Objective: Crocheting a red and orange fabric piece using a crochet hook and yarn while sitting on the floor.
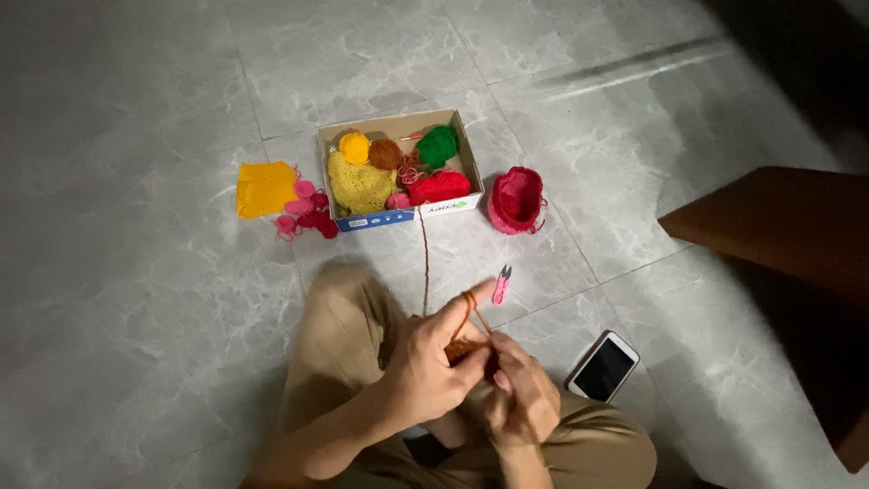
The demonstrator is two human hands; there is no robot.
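Left hand [425, 362] closed, orange yarn [424, 258] looped over raised index finger, strand running up to box [362, 220]. Right hand [523, 398] curled around small orange crochet piece [463, 349] between fingertips. Risk: taut yarn snagging on box edge, slipping off finger; scissors [501, 285] just beyond fingertips.

Person wore tan/khaki trousers [348, 335], plain fabric w/ soft folds at the knees, forearms bare w/ no sleeves reaching the wrists, and both the left hand [425, 362] & right hand [525, 398] were ungloved, w/o rings or watch visible.
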